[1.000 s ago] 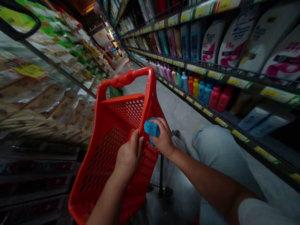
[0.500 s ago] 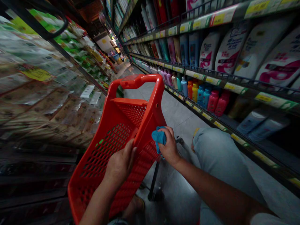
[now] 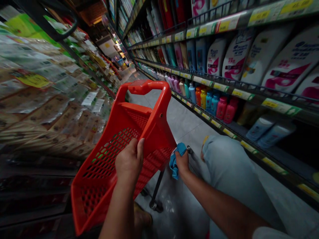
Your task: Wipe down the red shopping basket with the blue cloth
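Note:
A red plastic shopping cart (image 3: 161,131) with perforated walls stands tilted in the view before me. My left hand (image 3: 128,160) is closed over the cart's near side rim, thumb pointing toward the handle. Just off the outer wall, by the cart's lower edge, my right hand (image 3: 182,161) is wrapped around a crumpled blue cloth (image 3: 173,162). Part of the cloth sticks out above the fingers and part hangs below. At the far end rises the cart's thick red handle (image 3: 142,87). The basket's lower inside is partly hidden behind my left forearm.
Shelves on the right hold shampoo bottles (image 3: 216,59) and small coloured bottles (image 3: 209,101) behind a wire edge. Packaged goods (image 3: 59,113) are stacked along the left. A cart wheel (image 3: 156,206) and my bent knee (image 3: 224,154) are close to the grey floor (image 3: 183,119).
My right hand has moved with the blue cloth down and slightly right, away from the cart's outer wall. My left hand has shifted slightly up along the rim.

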`<state>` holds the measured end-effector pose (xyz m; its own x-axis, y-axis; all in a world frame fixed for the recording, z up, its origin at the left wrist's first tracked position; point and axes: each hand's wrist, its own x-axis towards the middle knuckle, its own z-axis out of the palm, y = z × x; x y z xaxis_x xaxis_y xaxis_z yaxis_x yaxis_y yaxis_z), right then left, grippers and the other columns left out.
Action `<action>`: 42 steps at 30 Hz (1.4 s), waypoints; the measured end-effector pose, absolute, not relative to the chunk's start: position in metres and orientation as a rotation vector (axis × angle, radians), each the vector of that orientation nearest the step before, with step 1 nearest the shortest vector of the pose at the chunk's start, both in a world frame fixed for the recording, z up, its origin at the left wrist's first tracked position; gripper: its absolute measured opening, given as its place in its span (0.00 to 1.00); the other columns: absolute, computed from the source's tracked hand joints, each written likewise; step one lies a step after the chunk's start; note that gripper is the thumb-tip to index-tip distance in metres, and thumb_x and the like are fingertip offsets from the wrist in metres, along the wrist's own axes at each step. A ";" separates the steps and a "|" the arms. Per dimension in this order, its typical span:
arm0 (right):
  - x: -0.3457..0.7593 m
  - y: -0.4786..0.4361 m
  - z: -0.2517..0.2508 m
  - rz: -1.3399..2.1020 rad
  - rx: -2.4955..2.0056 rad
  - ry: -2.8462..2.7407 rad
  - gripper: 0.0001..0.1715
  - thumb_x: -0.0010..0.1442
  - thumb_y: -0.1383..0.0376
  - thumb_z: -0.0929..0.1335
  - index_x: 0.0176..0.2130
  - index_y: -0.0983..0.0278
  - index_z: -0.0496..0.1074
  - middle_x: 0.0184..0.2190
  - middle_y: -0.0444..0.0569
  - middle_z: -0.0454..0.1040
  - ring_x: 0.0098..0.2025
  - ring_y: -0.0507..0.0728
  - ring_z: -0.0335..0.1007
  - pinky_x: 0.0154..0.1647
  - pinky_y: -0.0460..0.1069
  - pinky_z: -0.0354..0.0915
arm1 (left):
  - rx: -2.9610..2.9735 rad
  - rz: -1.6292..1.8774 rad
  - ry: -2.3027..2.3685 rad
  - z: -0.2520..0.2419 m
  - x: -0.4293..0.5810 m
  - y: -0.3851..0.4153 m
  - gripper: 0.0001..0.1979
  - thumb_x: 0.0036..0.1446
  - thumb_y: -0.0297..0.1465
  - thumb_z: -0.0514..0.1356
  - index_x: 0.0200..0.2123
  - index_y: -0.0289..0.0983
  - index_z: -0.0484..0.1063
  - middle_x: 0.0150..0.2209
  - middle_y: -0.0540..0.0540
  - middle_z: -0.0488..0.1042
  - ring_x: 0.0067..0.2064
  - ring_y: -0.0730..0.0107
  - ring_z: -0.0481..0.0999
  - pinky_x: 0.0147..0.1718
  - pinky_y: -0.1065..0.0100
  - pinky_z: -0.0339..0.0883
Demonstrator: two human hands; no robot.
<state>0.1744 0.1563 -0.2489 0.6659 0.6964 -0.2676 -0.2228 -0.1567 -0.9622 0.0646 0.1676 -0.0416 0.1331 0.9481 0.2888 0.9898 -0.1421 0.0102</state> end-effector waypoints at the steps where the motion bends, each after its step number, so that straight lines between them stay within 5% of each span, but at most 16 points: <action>1: 0.176 0.159 -0.238 0.829 -1.508 -0.416 0.16 0.54 0.59 0.66 0.42 0.62 0.63 0.36 0.51 0.74 0.40 0.62 0.74 0.47 0.58 0.71 | -2.149 -0.398 -1.939 -0.049 0.065 0.169 0.19 0.67 0.44 0.47 0.27 0.40 0.60 0.21 0.51 0.59 0.24 0.70 0.56 0.27 0.67 0.41; 5: 0.193 0.172 -0.148 0.501 -1.192 -0.744 0.24 0.58 0.59 0.68 0.53 0.60 0.63 0.51 0.55 0.71 0.53 0.60 0.71 0.59 0.58 0.66 | -2.041 -0.494 -1.835 -0.069 0.057 0.171 0.20 0.67 0.45 0.48 0.25 0.40 0.58 0.20 0.52 0.55 0.23 0.71 0.53 0.27 0.67 0.39; 8: 0.206 0.174 -0.100 0.237 -0.980 -1.052 0.22 0.58 0.62 0.70 0.52 0.58 0.66 0.54 0.54 0.68 0.58 0.60 0.68 0.62 0.58 0.64 | -2.058 -0.550 -1.711 -0.071 0.048 0.168 0.22 0.67 0.46 0.49 0.23 0.39 0.56 0.19 0.53 0.54 0.22 0.72 0.54 0.26 0.68 0.40; 15: 0.234 0.174 -0.113 0.115 -1.141 -0.806 0.21 0.58 0.65 0.67 0.52 0.59 0.64 0.49 0.53 0.68 0.53 0.61 0.69 0.58 0.61 0.66 | -2.167 -0.672 -1.486 -0.070 0.022 0.152 0.22 0.68 0.42 0.51 0.22 0.39 0.56 0.18 0.53 0.56 0.22 0.74 0.58 0.25 0.68 0.45; 20: 0.266 0.158 -0.071 -0.124 -1.118 -0.911 0.18 0.58 0.63 0.69 0.49 0.59 0.66 0.49 0.54 0.68 0.55 0.63 0.67 0.61 0.63 0.63 | -2.219 -0.854 -1.636 -0.064 0.020 0.134 0.23 0.69 0.40 0.50 0.21 0.39 0.59 0.19 0.54 0.59 0.21 0.75 0.60 0.25 0.68 0.48; 26: 0.288 0.122 -0.043 -0.022 -1.091 -1.343 0.18 0.53 0.66 0.71 0.45 0.58 0.72 0.47 0.50 0.72 0.52 0.63 0.70 0.57 0.61 0.67 | -2.217 -1.230 -1.606 -0.060 0.059 0.122 0.15 0.70 0.38 0.49 0.38 0.39 0.73 0.35 0.48 0.77 0.38 0.69 0.76 0.38 0.68 0.62; 34: 0.309 0.109 0.008 0.130 -1.001 -1.771 0.15 0.55 0.66 0.71 0.44 0.56 0.73 0.45 0.49 0.76 0.48 0.63 0.73 0.51 0.59 0.70 | -2.181 -1.282 -1.717 -0.056 0.059 0.110 0.17 0.70 0.36 0.48 0.29 0.40 0.67 0.28 0.50 0.71 0.33 0.67 0.71 0.37 0.65 0.61; 39: 0.309 0.105 0.032 0.173 -0.876 -2.186 0.18 0.54 0.64 0.73 0.46 0.54 0.74 0.46 0.49 0.77 0.48 0.63 0.74 0.50 0.57 0.70 | -2.181 -1.490 -1.707 -0.050 0.060 0.092 0.14 0.69 0.37 0.49 0.36 0.41 0.72 0.34 0.49 0.76 0.39 0.67 0.74 0.40 0.66 0.64; 42: 0.308 0.126 0.041 0.149 -0.941 -2.113 0.15 0.56 0.61 0.73 0.45 0.58 0.75 0.44 0.50 0.77 0.47 0.61 0.74 0.50 0.55 0.69 | -2.212 -1.506 -1.757 -0.045 0.058 0.085 0.17 0.70 0.36 0.48 0.30 0.41 0.70 0.30 0.50 0.74 0.35 0.69 0.73 0.36 0.67 0.63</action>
<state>0.3078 0.1257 0.0407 -0.4027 0.6687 0.6250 0.5742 0.7163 -0.3964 0.0577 0.0853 -0.0449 -0.0441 0.7861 0.6165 0.7299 -0.3960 0.5572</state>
